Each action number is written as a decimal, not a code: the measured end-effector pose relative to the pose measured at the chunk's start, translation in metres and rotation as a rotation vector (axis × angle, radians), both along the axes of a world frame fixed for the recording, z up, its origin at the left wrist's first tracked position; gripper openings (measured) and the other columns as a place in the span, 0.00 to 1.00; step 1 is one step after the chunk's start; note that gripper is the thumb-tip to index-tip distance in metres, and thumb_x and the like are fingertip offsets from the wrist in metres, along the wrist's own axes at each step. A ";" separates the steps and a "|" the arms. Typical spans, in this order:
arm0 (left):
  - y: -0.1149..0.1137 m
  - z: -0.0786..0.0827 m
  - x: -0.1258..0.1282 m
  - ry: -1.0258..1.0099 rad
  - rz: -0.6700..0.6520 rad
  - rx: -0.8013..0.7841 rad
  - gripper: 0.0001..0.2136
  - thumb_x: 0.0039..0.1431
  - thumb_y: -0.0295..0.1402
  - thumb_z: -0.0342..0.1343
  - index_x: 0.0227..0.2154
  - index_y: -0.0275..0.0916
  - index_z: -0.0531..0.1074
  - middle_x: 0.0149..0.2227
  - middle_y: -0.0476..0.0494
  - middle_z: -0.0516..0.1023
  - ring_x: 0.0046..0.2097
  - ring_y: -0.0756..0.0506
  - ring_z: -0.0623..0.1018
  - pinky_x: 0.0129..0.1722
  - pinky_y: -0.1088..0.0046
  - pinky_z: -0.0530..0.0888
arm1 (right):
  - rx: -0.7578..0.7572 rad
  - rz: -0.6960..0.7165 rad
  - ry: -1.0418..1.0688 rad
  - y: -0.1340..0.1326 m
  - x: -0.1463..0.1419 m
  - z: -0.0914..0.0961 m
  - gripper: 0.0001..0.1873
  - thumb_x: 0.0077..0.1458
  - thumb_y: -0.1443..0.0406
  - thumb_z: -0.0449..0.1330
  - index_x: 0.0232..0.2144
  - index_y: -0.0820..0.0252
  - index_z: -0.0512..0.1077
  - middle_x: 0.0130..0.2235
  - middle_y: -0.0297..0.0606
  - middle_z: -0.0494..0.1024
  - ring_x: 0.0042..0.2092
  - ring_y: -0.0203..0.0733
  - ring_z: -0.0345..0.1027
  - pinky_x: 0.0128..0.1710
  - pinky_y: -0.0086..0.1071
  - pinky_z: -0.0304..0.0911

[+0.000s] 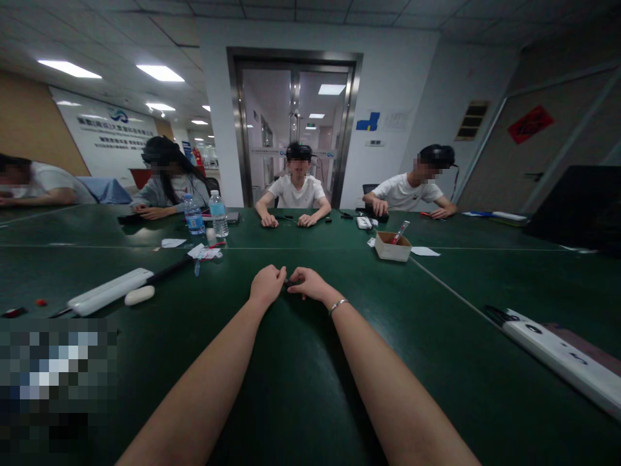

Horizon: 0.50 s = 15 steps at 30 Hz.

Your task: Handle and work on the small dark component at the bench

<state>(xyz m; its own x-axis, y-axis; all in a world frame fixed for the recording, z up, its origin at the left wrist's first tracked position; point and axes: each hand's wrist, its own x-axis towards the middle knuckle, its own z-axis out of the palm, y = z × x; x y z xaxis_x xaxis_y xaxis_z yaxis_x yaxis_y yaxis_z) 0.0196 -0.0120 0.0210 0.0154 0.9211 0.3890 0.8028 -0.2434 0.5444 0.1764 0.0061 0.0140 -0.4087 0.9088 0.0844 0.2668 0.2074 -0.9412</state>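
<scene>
My left hand (266,286) and my right hand (312,283) are close together above the dark green table (291,362). Between them sits a small dark object (289,283), too small to name. Thumb and fingers of my right hand pinch it, and a bracelet (337,307) circles that wrist. My left hand is closed with its fingers curled in, right beside the dark object. What it holds, if anything, is hidden by the fingers.
Across the table sit several people, one (297,188) straight ahead. Two water bottles (218,217) and paper scraps (206,252) lie ahead left. A small box (392,250) holding a tube stands ahead right. White power strips (110,291) lie to the left and right.
</scene>
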 end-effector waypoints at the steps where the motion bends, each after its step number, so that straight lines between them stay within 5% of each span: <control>1: -0.002 0.002 0.001 0.037 -0.027 0.040 0.22 0.58 0.46 0.41 0.19 0.38 0.70 0.28 0.41 0.71 0.31 0.45 0.70 0.30 0.70 0.63 | 0.039 -0.008 -0.030 0.000 -0.002 0.001 0.14 0.37 0.73 0.67 0.25 0.63 0.65 0.25 0.29 0.70 0.17 0.24 0.59 0.09 0.17 0.56; 4: -0.009 0.006 0.006 0.118 -0.095 0.117 0.23 0.59 0.46 0.40 0.21 0.39 0.72 0.30 0.40 0.71 0.35 0.43 0.71 0.34 0.69 0.64 | 0.092 -0.018 -0.017 -0.002 -0.010 0.001 0.11 0.40 0.72 0.66 0.24 0.63 0.66 0.24 0.29 0.70 0.16 0.24 0.59 0.10 0.16 0.56; 8: -0.014 0.014 0.014 0.175 -0.104 0.088 0.22 0.57 0.47 0.42 0.21 0.39 0.73 0.30 0.39 0.71 0.37 0.41 0.72 0.37 0.69 0.65 | -0.103 -0.003 0.155 -0.006 -0.014 -0.003 0.10 0.44 0.73 0.64 0.27 0.63 0.64 0.23 0.30 0.71 0.18 0.30 0.67 0.17 0.22 0.66; 12: -0.026 0.036 0.007 0.157 -0.114 -0.091 0.19 0.44 0.50 0.56 0.14 0.39 0.70 0.22 0.39 0.70 0.34 0.37 0.74 0.38 0.63 0.67 | -0.224 -0.036 0.214 -0.010 0.005 0.000 0.11 0.45 0.72 0.65 0.27 0.64 0.64 0.23 0.32 0.73 0.21 0.34 0.71 0.20 0.25 0.70; 15: -0.055 0.063 -0.025 0.281 -0.146 -0.327 0.18 0.32 0.51 0.63 0.14 0.40 0.69 0.20 0.40 0.71 0.32 0.36 0.74 0.37 0.60 0.68 | -0.247 -0.067 0.179 -0.022 0.043 0.008 0.12 0.44 0.70 0.66 0.29 0.65 0.65 0.27 0.37 0.75 0.24 0.35 0.72 0.22 0.24 0.69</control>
